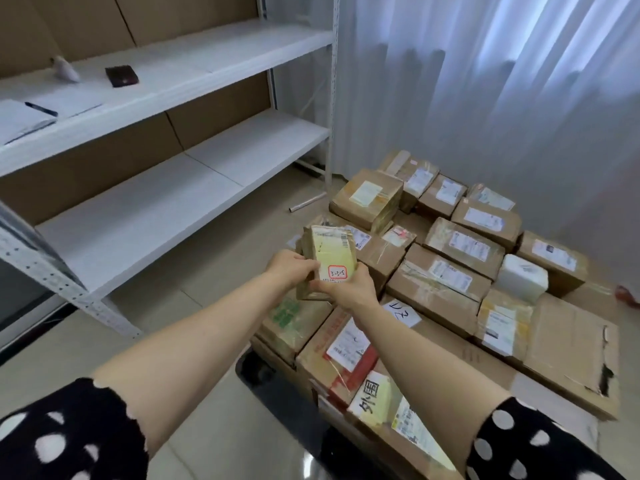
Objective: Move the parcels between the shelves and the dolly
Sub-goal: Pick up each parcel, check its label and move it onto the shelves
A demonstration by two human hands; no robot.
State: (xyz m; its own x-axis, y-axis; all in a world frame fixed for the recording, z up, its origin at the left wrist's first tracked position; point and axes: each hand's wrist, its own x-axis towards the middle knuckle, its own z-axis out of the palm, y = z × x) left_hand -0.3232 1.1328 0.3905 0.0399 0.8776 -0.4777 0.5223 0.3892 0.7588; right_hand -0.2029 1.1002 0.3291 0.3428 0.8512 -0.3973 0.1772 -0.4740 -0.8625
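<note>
Room to move: A strip of tan tiled floor (214,271) lies left of the grips, between the white shelves (194,202) and the pile of parcels (446,271). A white curtain (485,98) hangs past the pile, beyond the grips and to their right.
Edges: The front edge of the low shelf board sits left of the grips and a bit farther away. A rounded black edge of the dolly (258,370) sticks out from under the pile, below the arms.
Left grip (294,268): The arm is stretched out. The fingers curl round the left side of the small parcel (334,252).
Right grip (346,289): The arm is stretched out. The fingers and thumb wrap round the parcel's bottom right corner.
Small parcel: It is held up between both grips, above the pile and well apart from the shelves, tipped so its label faces us.
Look and feel: It is a flat brown box with shiny tape, a pale yellow label and a little sticker with a red rim. The pile is brown card boxes with white labels. One white blocky box (524,284) sits far right of the grips.
Sleeves: Black with white dots.
</note>
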